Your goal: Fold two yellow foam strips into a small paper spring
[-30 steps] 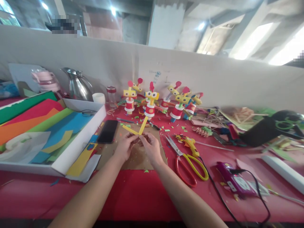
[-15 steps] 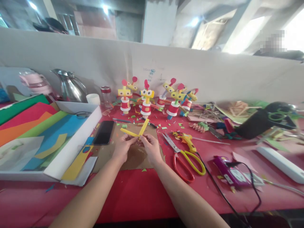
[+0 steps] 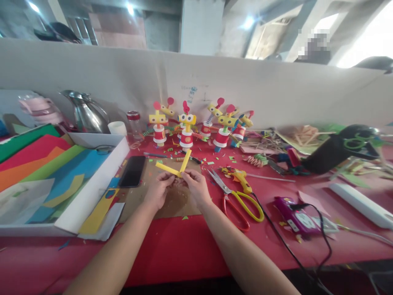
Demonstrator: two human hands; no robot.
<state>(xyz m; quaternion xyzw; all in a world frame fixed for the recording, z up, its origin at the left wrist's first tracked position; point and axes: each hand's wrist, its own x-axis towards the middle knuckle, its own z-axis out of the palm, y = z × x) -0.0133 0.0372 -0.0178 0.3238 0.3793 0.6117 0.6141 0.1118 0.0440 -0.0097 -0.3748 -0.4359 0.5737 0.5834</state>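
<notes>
Two yellow paper strips meet in a V above a brown cardboard mat. My left hand and my right hand pinch them together where they join, fingers closed. Both forearms reach in from the bottom edge. A row of several small paper-cup figures with yellow heads stands behind the strips, against the white partition.
A black phone lies left of the mat beside a white box of coloured paper sheets. Red-and-yellow scissors, a yellow glue gun and a purple power strip with cables lie to the right. A steel kettle stands at the back left.
The view has drifted a little; my hands keep the same pinch on the strips, which have barely turned.
</notes>
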